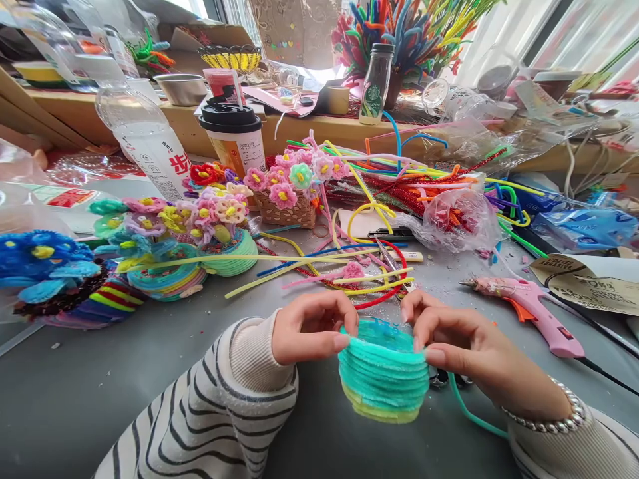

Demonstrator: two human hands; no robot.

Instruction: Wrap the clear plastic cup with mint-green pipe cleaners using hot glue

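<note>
A small round basket [384, 379] of coiled turquoise pipe cleaner, yellow-green at its base, is held between both hands. My left hand [317, 327] pinches its upper left rim, thumb outside and fingers at the edge. On the right rim, my right hand [462, 342] has its thumb and fingers closed in the same way. A loose turquoise strand [472, 414] trails from beside the basket, below my right hand. Inside the basket the wall looks blue. The basket's opening tilts slightly toward the camera.
A pink glue gun [536, 306] lies to the right. Scissors [392, 259] and loose pipe cleaners lie ahead. Fuzzy flower baskets [227, 256] stand at the left, near a plastic bottle [150, 143] and a lidded cup [234, 136]. Behind is a cluttered wooden ledge [279, 120].
</note>
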